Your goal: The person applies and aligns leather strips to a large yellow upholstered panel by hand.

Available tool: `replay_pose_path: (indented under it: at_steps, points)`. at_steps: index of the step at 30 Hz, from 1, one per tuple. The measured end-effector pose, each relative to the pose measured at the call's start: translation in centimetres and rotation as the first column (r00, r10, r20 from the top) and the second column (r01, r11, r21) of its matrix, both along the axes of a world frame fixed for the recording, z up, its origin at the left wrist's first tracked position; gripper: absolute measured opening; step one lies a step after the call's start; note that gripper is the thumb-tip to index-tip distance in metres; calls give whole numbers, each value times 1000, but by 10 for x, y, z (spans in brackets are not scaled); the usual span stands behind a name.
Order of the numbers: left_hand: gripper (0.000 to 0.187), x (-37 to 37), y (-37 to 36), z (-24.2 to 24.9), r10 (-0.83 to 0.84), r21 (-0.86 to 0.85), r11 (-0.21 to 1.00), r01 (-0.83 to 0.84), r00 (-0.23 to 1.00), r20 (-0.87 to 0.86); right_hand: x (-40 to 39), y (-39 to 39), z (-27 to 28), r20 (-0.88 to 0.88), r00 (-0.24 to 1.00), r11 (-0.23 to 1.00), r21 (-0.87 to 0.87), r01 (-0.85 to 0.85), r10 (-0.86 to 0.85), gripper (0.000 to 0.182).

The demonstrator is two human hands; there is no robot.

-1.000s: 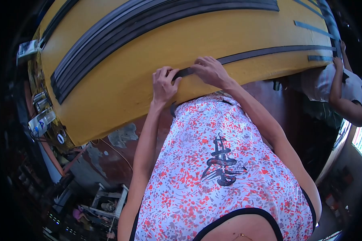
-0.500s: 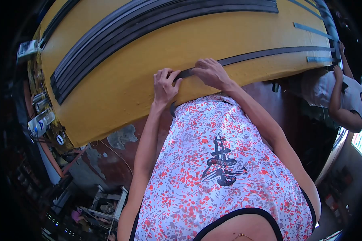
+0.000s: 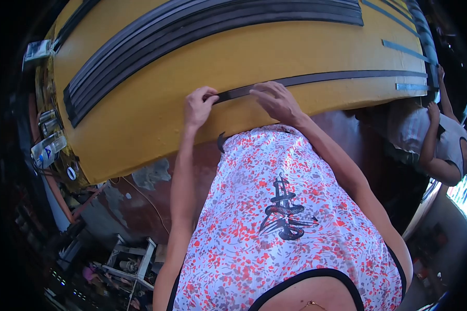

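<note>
A long, narrow dark strip runs across the yellow table, reaching from my hands to the far right. At its left end, my left hand pinches it between thumb and fingers. My right hand rests farther along with its fingers spread loosely, fingertips right at the strip's near edge. Beyond both hands lies a row of several similar dark strips, laid side by side in a curved band.
Short grey-blue strips lie at the table's right end beside a dark roll. A person leans there with both arms raised. Bottles stand off the left edge; a wooden stand is on the floor below.
My left hand has slid left along the strip to its end, away from my right hand. The right hand's fingers have loosened and spread.
</note>
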State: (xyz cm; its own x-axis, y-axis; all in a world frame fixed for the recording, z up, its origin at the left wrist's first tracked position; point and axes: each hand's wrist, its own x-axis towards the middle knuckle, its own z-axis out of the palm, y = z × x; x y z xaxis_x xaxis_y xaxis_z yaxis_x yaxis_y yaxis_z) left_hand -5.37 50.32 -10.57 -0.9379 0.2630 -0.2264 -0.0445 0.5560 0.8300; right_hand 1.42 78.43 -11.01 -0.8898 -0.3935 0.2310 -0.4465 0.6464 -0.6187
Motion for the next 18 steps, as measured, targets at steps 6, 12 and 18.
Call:
replay_pose_path:
  at_steps: [6, 12, 18]
  points:
    - [20, 9, -145, 38, 226, -511, 826, -239, 970, -89, 13, 42, -2, -62, 961, 930, 240, 278, -271, 52]
    - [52, 33, -91, 23, -111, -579, 752, -315, 806, -582, 24, 50, -23, -18, 978, 913, 357, 199, -206, 54]
    - [62, 75, 10, -24, -277, -463, 885, 50, 856, -436, 26, 52, -20, 8, 979, 925, 328, 191, -205, 51]
